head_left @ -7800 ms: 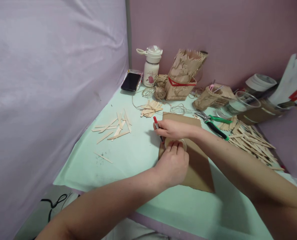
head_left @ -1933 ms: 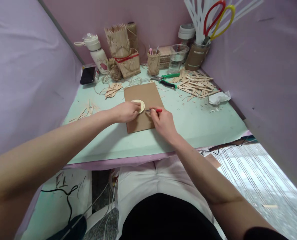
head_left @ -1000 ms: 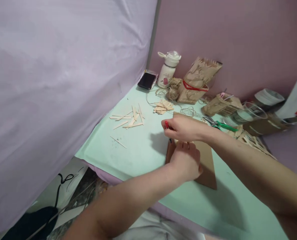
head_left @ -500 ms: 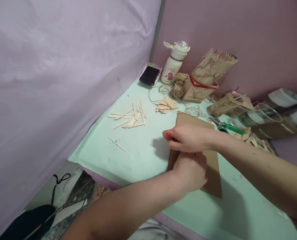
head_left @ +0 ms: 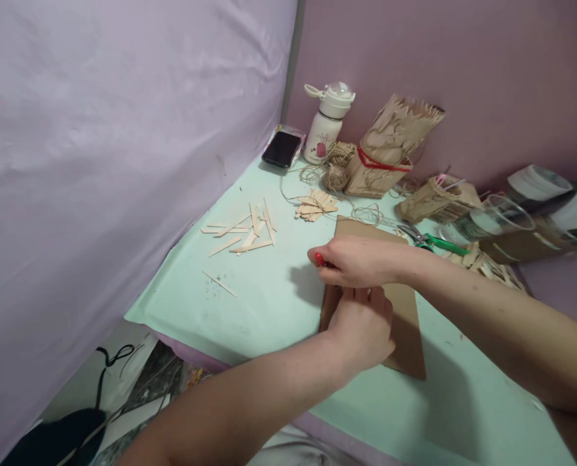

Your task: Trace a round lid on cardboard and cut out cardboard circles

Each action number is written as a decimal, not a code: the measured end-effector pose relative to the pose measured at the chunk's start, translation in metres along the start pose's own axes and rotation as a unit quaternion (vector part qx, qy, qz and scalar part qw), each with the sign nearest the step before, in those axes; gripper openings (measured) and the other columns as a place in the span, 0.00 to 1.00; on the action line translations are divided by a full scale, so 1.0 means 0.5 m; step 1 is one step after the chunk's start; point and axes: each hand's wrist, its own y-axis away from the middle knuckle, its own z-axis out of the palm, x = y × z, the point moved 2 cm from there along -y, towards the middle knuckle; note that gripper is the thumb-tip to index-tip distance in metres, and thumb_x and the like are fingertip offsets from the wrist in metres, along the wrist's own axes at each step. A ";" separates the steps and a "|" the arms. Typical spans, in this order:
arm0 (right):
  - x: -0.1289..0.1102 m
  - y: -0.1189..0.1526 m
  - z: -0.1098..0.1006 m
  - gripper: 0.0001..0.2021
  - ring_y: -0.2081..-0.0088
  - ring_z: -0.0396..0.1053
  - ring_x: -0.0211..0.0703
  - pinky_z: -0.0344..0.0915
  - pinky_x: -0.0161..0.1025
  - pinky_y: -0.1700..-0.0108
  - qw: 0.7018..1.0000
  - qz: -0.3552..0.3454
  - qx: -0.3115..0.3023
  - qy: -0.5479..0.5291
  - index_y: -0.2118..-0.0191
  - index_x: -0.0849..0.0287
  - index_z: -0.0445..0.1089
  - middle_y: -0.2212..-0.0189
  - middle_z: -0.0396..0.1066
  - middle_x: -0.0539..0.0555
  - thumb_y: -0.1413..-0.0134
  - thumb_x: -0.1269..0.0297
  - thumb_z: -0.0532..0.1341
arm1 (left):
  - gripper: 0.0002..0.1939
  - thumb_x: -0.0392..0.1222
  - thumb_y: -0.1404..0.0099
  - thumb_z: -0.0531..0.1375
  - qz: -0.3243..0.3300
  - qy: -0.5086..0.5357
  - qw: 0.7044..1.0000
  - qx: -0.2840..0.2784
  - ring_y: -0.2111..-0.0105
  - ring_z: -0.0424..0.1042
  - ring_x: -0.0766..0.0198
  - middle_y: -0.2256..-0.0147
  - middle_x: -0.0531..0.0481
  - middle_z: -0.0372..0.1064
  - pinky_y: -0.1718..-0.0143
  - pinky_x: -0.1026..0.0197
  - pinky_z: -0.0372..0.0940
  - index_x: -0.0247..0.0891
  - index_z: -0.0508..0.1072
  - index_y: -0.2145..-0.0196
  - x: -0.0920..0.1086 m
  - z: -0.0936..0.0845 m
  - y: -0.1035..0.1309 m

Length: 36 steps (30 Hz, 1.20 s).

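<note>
A brown cardboard sheet [head_left: 407, 336] lies on the pale green table under both hands. My right hand [head_left: 349, 260] is closed round a red tool [head_left: 320, 259], of which only the end shows at the thumb side. Just below it, nearer to me, my left hand [head_left: 363, 327] rests over the cardboard with fingers curled; what it grips, if anything, is hidden under the knuckles. Left of the hands lie thin cut wooden pieces [head_left: 254, 230] and one lone thin stick [head_left: 220, 283].
At the back stand a white bottle [head_left: 323, 129], a phone [head_left: 282, 150], twine balls [head_left: 337, 176] and a wooden craft piece [head_left: 380, 171]. Green-handled pliers [head_left: 446, 244], a plastic cup [head_left: 502, 220] and a stick pile [head_left: 487, 268] are at the right. A lilac cloth [head_left: 123, 129] hangs left.
The whole view has shifted slightly, with the table items now a little further left. Both hands stay over the cardboard, and the right hand still holds the red tool.
</note>
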 end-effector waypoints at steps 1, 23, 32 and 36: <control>0.004 -0.003 -0.001 0.06 0.80 0.49 0.36 0.42 0.35 0.76 1.000 0.000 0.004 -0.004 0.73 0.56 0.60 0.83 0.58 0.46 0.47 0.67 0.51 | 0.24 0.48 0.37 0.54 -0.001 0.003 1.000 0.006 0.52 0.65 0.43 0.50 0.34 0.67 0.54 0.46 0.58 0.30 0.72 0.49 0.000 0.002 0.001; 0.134 0.253 0.238 0.15 0.71 0.71 0.42 0.67 0.39 0.63 0.743 0.274 0.540 -0.284 0.53 0.58 0.67 0.70 0.75 0.54 0.36 0.53 0.52 | 0.25 0.40 0.36 0.54 0.041 0.046 0.995 0.078 0.39 0.58 0.45 0.43 0.32 0.64 0.38 0.50 0.54 0.22 0.66 0.45 -0.023 0.029 0.002; 0.161 0.281 0.290 0.15 0.59 0.73 0.52 0.66 0.44 0.59 0.759 0.396 0.491 -0.158 0.49 0.58 0.67 0.58 0.76 0.60 0.37 0.64 0.50 | 0.31 0.42 0.41 0.61 -0.033 0.100 0.990 0.092 0.36 0.50 0.43 0.38 0.31 0.55 0.38 0.41 0.50 0.32 0.60 0.42 -0.055 0.004 -0.009; 0.147 0.290 0.287 0.14 0.55 0.70 0.53 0.64 0.44 0.59 0.801 0.414 0.418 -0.111 0.50 0.60 0.67 0.55 0.73 0.61 0.37 0.68 0.50 | 0.35 0.46 0.43 0.63 -0.064 0.121 0.990 0.028 0.37 0.52 0.43 0.40 0.34 0.57 0.39 0.38 0.49 0.37 0.57 0.41 -0.078 0.004 -0.021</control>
